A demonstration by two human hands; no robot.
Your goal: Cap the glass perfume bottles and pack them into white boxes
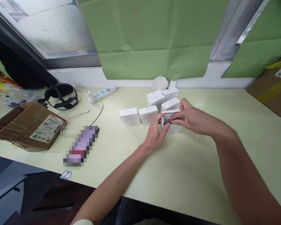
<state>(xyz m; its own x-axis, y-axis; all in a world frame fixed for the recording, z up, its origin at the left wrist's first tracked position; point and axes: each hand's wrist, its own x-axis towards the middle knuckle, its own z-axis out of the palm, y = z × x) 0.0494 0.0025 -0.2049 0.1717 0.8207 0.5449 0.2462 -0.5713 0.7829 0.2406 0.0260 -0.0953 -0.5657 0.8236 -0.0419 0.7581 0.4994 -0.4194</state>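
An opened small white box point(174, 128) stands upright on the table between my two hands, its lid flap raised at the back. My left hand point(155, 134) is closed around the box's left side, thumb on the near face. Over the opening, my right hand point(193, 117) dips pinched fingers inside. A small dark and yellowish bit shows at those fingertips, too small to name. Beside my left hand stand two closed white boxes point(130, 117). Several more white boxes point(155, 99) are grouped behind, and one at the back point(160, 83) has its flap up.
To the left lie a smartphone point(81, 147), an open cardboard box point(30, 126), a black headset point(61, 96) and a power strip point(104, 94) with a white cable. A taped carton point(269, 90) sits at the far right. Green paper point(154, 37) hangs over the window behind the table.
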